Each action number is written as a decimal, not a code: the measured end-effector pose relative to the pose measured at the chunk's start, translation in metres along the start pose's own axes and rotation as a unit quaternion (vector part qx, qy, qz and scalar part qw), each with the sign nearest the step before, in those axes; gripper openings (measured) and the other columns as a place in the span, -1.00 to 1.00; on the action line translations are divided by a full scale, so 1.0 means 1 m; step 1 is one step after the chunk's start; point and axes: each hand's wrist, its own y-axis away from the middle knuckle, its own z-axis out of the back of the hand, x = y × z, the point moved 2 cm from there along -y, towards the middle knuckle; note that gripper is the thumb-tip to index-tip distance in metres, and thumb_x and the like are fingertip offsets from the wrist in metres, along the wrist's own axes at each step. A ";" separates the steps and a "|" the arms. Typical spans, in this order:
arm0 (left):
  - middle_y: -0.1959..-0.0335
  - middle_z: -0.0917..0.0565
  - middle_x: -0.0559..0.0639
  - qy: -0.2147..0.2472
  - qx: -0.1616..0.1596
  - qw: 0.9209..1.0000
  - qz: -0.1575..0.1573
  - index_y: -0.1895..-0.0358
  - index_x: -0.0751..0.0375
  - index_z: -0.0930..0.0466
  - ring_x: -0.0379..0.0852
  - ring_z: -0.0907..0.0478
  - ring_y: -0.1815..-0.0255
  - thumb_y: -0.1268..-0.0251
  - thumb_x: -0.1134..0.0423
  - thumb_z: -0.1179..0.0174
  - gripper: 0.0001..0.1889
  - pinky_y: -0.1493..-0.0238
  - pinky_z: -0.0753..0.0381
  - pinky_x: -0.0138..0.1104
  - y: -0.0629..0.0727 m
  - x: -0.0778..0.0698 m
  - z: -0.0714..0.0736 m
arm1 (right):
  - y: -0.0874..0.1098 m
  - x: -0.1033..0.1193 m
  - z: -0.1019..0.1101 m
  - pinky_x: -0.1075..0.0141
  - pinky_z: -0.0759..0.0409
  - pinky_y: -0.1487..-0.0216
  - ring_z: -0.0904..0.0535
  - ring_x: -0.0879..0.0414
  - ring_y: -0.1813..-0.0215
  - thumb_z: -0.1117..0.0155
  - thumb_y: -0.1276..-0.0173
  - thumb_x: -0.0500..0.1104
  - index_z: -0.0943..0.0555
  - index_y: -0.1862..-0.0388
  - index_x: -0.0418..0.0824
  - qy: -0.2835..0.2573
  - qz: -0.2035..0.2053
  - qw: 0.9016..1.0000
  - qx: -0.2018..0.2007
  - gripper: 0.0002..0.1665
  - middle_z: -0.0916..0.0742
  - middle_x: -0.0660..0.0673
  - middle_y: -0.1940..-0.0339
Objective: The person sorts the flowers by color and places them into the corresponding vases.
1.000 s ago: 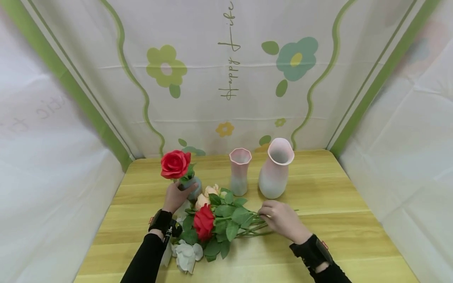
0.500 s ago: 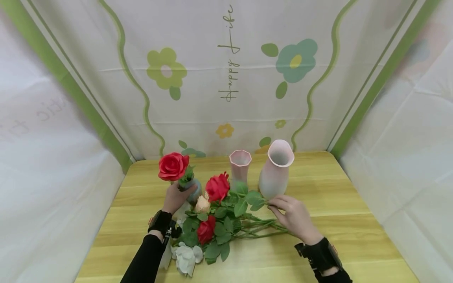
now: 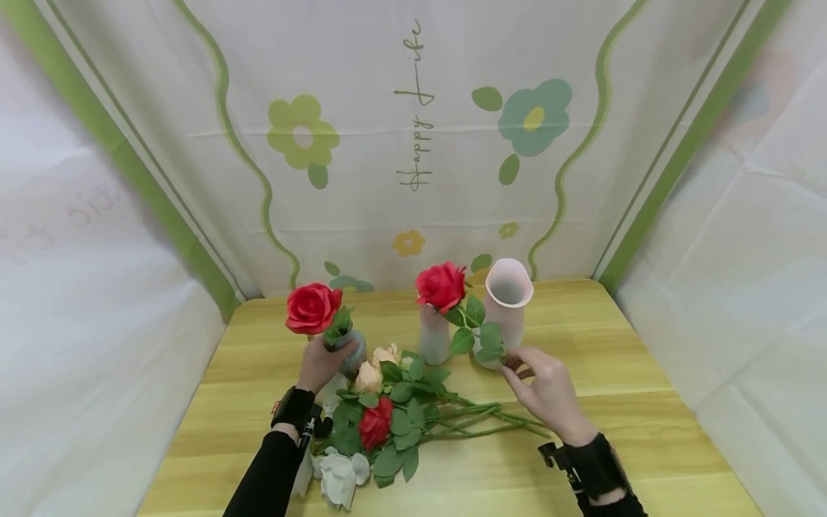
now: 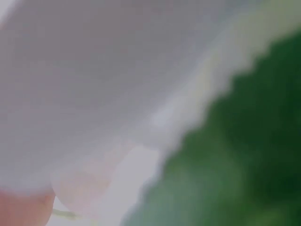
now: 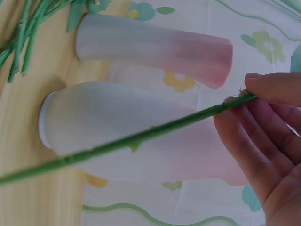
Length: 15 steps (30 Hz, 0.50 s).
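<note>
My left hand [image 3: 321, 366] holds a small blue-grey vase [image 3: 354, 353] at the left, its thumb across the front. A red rose [image 3: 313, 309] with green leaves stands in that vase. My right hand [image 3: 548, 391] pinches another red rose [image 3: 442, 286] by its leafy stem, between thumb and fingers. This bloom is raised and overlaps the mouth of the narrow vase [image 3: 434, 345]. In the right wrist view, the green stem [image 5: 155, 132] slants down from the fingertips across the larger vase [image 5: 117, 122]. Pale and green blurs fill the left wrist view, with a fingertip [image 4: 23, 207] at its corner.
A pile of flowers lies mid-table: a red rose [image 3: 376, 424], peach roses [image 3: 369, 377], a white flower [image 3: 339, 474], with stems [image 3: 478, 424] pointing right. Both pink-and-white vases stand upright behind it. A patterned cloth [image 3: 362, 165] closes off the back and sides.
My right hand has drawn one red rose out of the pile and raised it toward the upper right, before the vases. My left hand stays at the small vase.
</note>
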 end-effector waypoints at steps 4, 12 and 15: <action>-0.07 -0.59 -0.06 0.000 -0.009 1.000 0.018 -0.16 -0.09 -0.51 0.03 -0.50 -0.14 -0.30 -0.17 -0.28 -0.54 -0.16 -0.45 -0.01 -0.002 0.016 -0.005 | -0.006 0.003 0.002 0.37 -0.67 0.47 -0.65 0.11 0.37 -0.52 0.00 -0.52 -0.62 0.23 -0.21 -0.027 -0.021 0.999 -0.014 -0.60 -0.70 -0.04 0.38; -0.07 -0.58 -0.12 0.009 -0.012 0.999 0.033 -0.16 -0.11 -0.51 -0.04 -0.50 -0.15 -0.28 -0.18 -0.28 -0.54 -0.19 -0.44 -0.06 -0.001 0.021 -0.007 | 0.031 -0.074 -0.042 0.36 -0.67 0.36 -0.66 0.08 0.18 -0.45 -0.23 -0.38 -0.62 -0.05 -0.17 -0.108 -0.052 0.992 -0.049 -0.59 -0.69 -0.07 0.14; -0.05 -0.58 -0.17 0.007 -0.012 0.999 0.043 -0.14 -0.15 -0.51 -0.09 -0.50 -0.14 -0.26 -0.20 -0.29 -0.55 -0.20 -0.44 -0.11 -0.001 0.021 -0.008 | 0.062 -0.136 -0.077 0.33 -0.67 0.27 -0.64 0.05 0.04 -0.39 -0.30 -0.36 -0.57 -0.20 -0.12 -0.131 -0.067 0.987 -0.062 -0.51 -0.66 -0.07 -0.01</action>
